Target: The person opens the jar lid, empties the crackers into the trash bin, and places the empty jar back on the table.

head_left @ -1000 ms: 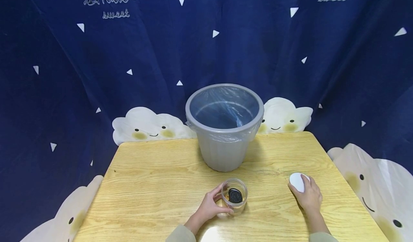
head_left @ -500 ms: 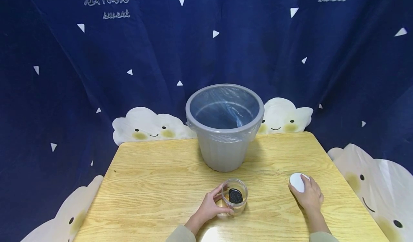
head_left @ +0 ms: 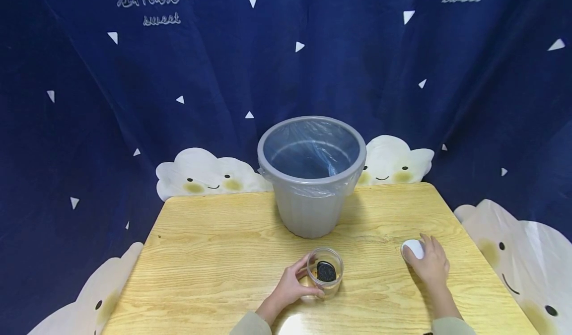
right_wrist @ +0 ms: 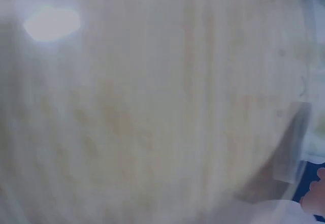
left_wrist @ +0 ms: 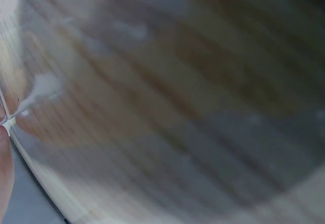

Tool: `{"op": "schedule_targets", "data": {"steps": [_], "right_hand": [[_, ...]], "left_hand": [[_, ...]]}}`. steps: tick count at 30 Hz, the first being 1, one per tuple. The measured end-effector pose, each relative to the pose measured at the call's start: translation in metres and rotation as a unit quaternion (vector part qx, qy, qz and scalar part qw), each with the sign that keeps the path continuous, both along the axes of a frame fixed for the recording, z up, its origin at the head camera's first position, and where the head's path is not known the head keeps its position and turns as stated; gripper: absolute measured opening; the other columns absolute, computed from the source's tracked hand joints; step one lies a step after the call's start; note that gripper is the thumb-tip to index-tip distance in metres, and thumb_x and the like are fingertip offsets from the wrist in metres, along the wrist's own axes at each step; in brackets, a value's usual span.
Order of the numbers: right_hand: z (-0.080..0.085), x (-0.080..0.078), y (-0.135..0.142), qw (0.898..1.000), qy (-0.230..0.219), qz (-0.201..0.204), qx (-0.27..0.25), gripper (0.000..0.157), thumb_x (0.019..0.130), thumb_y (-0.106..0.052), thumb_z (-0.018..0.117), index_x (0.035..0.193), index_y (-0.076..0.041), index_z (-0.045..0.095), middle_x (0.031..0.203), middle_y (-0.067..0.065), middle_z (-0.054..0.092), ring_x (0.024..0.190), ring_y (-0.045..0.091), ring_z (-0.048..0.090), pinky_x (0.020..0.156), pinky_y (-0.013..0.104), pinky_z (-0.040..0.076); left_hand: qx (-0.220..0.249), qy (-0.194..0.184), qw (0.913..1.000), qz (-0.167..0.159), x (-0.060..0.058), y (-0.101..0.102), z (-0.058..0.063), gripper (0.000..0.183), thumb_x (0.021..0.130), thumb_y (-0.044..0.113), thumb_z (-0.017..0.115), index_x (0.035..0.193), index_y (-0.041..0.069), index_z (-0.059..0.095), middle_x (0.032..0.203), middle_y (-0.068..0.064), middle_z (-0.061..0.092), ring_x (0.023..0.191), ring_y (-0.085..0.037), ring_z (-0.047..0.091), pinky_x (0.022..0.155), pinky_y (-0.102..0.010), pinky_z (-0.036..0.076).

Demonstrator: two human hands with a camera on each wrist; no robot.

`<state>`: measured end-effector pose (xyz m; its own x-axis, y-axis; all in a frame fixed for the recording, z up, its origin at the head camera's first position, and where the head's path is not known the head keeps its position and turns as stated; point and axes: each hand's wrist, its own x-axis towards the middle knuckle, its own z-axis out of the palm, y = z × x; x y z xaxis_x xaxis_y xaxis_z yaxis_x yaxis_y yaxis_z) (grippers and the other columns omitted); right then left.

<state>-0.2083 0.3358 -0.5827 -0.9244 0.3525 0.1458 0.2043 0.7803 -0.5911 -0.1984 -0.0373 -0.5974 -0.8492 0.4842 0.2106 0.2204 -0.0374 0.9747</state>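
Observation:
In the head view my left hand (head_left: 292,286) holds a clear round jar (head_left: 330,289), thumb on the near side and fingers on the far side. A dark chocolate sandwich cookie (head_left: 326,271) lies inside, seen through the open top. On the right, a white round lid (head_left: 415,246) rests on the table. My right hand (head_left: 432,264) is over its right side, with the thumb across the lid and straighter fingers beyond its edge. The left wrist view is mostly filled by a blurred see-through surface. Only fingertips (right_wrist: 315,198) show at the right wrist view's lower right corner.
A grey bin (head_left: 308,208) lined with a clear plastic bag stands at the back middle of the wooden table (head_left: 214,255), behind the jar. A dark blue curtain (head_left: 214,67) with white clouds surrounds the table's back and sides.
My right hand's fingers have lifted off the lid and straightened, and its thumb has shifted over the lid. The lid stays about where it was. My left hand and the jar have not moved.

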Motion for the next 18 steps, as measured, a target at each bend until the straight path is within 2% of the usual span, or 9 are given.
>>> {"op": "schedule_targets", "data": {"steps": [5, 9, 18], "right_hand": [[0.020, -0.009, 0.000, 1.000, 0.003, -0.004, -0.005, 0.062, 0.089, -0.038, 0.052, 0.135, 0.000, 0.034, 0.137, 0.030, 0.031, 0.120, 0.052, 0.029, 0.089, 0.068, 0.022], [0.035, -0.016, -0.003, 1.000, 0.002, -0.007, -0.012, 0.063, 0.091, -0.042, 0.048, 0.138, -0.002, 0.033, 0.137, 0.030, 0.032, 0.118, 0.053, 0.031, 0.088, 0.067, 0.024], [0.076, -0.034, -0.013, 0.998, 0.067, -0.008, -0.020, 0.059, 0.091, -0.038, 0.048, 0.136, -0.002, 0.037, 0.135, 0.026, 0.040, 0.119, 0.048, 0.037, 0.088, 0.066, 0.027]], "left_hand": [[0.001, 0.001, 1.0000, 0.000, 0.001, 0.000, 0.001, 0.091, 0.064, 0.005, 0.081, 0.141, 0.011, 0.034, 0.134, -0.021, 0.044, 0.123, -0.034, 0.043, 0.100, -0.039, 0.037], [-0.003, 0.009, 1.0000, 0.000, 0.001, 0.000, 0.001, 0.090, 0.065, 0.009, 0.081, 0.142, 0.011, 0.034, 0.134, -0.022, 0.044, 0.124, -0.033, 0.043, 0.100, -0.039, 0.038], [-0.008, 0.008, 0.9999, 0.000, -0.001, 0.000, -0.001, 0.090, 0.065, 0.013, 0.081, 0.142, 0.014, 0.034, 0.135, -0.021, 0.044, 0.124, -0.032, 0.042, 0.100, -0.037, 0.037]]}}
